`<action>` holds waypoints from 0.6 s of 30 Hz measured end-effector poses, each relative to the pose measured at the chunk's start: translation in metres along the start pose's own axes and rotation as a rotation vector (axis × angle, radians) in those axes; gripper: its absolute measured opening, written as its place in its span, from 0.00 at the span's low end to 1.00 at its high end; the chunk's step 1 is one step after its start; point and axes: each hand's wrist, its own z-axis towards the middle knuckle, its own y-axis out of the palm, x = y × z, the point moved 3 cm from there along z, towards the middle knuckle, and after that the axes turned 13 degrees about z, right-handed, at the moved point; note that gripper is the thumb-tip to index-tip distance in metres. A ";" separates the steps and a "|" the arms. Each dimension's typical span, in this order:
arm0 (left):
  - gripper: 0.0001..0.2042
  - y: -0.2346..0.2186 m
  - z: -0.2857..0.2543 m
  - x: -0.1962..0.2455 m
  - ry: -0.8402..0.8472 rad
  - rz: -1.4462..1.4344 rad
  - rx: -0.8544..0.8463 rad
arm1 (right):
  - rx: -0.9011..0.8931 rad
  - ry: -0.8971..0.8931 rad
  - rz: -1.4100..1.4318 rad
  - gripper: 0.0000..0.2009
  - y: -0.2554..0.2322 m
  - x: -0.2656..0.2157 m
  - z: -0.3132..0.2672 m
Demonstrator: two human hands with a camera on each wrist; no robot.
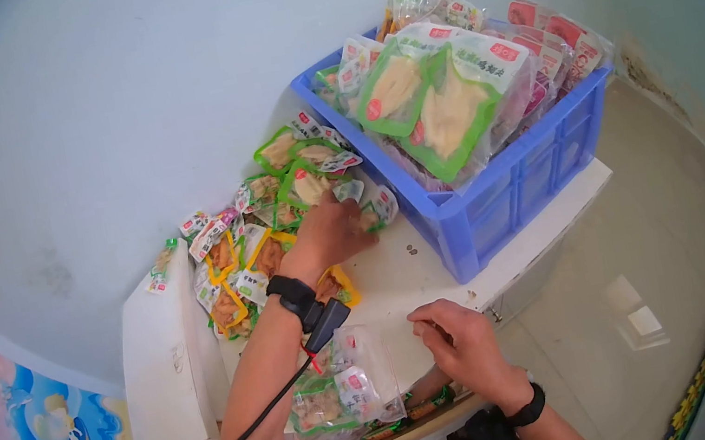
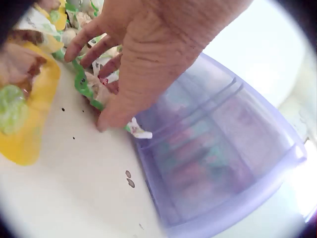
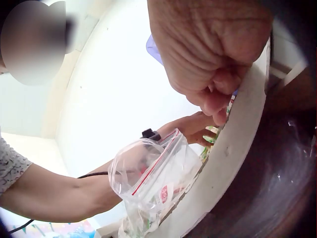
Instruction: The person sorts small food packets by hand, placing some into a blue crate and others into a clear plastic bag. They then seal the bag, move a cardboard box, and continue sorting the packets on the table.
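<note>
The left hand [image 1: 332,238] reaches over a pile of small food packets [image 1: 308,183] beside the blue crate. In the left wrist view its fingers are spread, with the thumb and fingers of this hand [image 2: 148,59] on either side of a small green-edged packet [image 2: 85,85]; a firm hold on it is not visible. Above the table's front edge, the right hand [image 1: 467,346] hangs with loosely curled fingers and nothing seen in it. The right wrist view shows this hand [image 3: 213,54] near the table edge. A clear zip bag [image 1: 357,379] with packets lies between the forearms.
The blue crate [image 1: 510,202], piled with large and small packets, stands at the table's right side. Yellow-edged packets [image 1: 226,303] lie left of the left hand. A white box [image 1: 162,367] is at the far left. Tiled floor [image 1: 652,205] shows at the right.
</note>
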 end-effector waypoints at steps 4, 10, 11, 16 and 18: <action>0.23 0.001 -0.032 -0.003 0.136 -0.158 0.001 | 0.035 -0.024 0.022 0.07 0.001 0.003 -0.001; 0.20 -0.012 -0.058 -0.003 0.128 -0.177 0.002 | 0.047 0.041 0.093 0.06 0.002 0.012 -0.002; 0.19 -0.015 -0.061 -0.003 0.102 -0.195 -0.009 | 0.050 0.062 0.078 0.06 0.001 0.012 -0.002; 0.13 -0.053 -0.123 0.023 0.305 -0.072 0.558 | 0.078 0.309 0.344 0.13 -0.001 -0.014 0.002; 0.13 -0.071 -0.155 0.048 0.389 0.006 0.736 | 0.088 0.413 0.528 0.16 -0.007 -0.018 0.004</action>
